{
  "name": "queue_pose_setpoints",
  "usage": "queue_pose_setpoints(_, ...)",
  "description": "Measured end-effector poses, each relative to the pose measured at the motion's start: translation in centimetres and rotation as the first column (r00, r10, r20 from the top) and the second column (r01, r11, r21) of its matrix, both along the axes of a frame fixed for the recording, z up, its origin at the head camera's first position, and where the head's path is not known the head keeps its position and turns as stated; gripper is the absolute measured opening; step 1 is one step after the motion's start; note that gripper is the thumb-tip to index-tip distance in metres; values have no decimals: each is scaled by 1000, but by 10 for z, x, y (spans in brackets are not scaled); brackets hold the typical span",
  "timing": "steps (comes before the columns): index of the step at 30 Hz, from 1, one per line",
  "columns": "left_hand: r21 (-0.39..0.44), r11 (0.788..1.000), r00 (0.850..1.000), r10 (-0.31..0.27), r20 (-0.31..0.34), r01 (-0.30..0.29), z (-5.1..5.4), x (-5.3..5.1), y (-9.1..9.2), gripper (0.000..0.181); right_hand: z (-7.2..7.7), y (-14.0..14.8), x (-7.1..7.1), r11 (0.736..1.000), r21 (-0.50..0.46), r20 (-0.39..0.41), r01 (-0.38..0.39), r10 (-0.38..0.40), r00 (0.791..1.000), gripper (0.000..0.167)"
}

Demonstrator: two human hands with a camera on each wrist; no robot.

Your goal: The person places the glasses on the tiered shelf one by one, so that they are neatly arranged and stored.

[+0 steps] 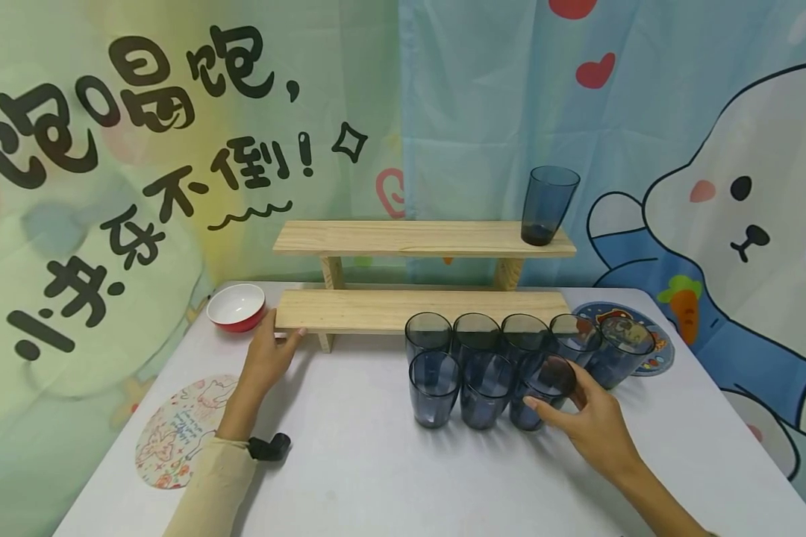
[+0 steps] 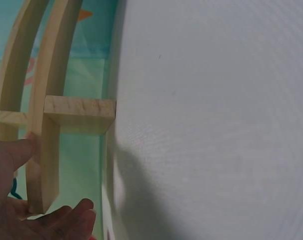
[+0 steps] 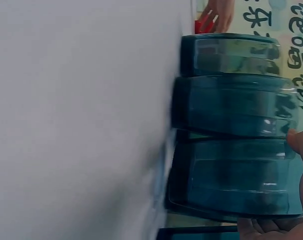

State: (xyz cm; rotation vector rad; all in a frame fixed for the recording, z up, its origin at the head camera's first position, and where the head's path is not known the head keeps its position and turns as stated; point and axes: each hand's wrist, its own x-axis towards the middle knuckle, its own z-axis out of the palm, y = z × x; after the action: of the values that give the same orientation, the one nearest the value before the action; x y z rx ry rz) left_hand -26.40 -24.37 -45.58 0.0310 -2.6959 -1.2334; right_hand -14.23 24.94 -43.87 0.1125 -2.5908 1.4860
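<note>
My left hand [image 1: 269, 354] holds the left end of the lower board of a two-tier wooden shelf [image 1: 376, 306]. In the left wrist view, the thumb lies on the board's front edge and the fingers reach past its end. My right hand [image 1: 594, 421] grips the rightmost front-row glass [image 1: 540, 384], a dark blue tumbler, between thumb and fingers near the rim. Two similar glasses, the middle one [image 1: 486, 391] and the left one [image 1: 434, 391], stand beside it. Behind them is a row of several more glasses [image 1: 428, 332]. Another glass [image 1: 549, 205] stands on the upper board's right end.
A red bowl with a white inside [image 1: 236, 307] sits left of the shelf. A round patterned mat [image 1: 181, 440] lies partly behind the left forearm. Another round mat [image 1: 661, 358] lies at the back right. A printed curtain [image 1: 470, 112] hangs behind the white table [image 1: 349, 462].
</note>
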Motion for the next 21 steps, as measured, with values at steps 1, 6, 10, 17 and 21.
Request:
queue_pose_setpoints(1, -1, 1000, 1000, 1, -2, -1, 0, 0, 0, 74, 3, 0, 0, 1000, 4, 1, -6, 6, 1000, 84)
queue_pose_setpoints(6, 8, 1000, 1000, 0, -9, 0, 0, 0, 0, 73, 26, 4, 1, 999, 50, 39, -22, 20, 999, 87)
queue_pose_setpoints(10, 18, 1000, 1000, -8, -9, 9, -1, -2, -1, 73, 50, 7, 2, 997, 72, 43, -37, 34, 998, 84)
queue_pose_setpoints(17, 10, 1000, 1000, -6, -9, 6, -1, -3, -1, 75, 97, 11, -7, 994, 89, 23, -62, 61, 998, 83)
queue_pose_setpoints(21, 7, 1000, 1000, -7, -5, 7, -1, -2, -1, 76, 122, 9, -20, 990, 131, -13, -45, 47, 999, 78)
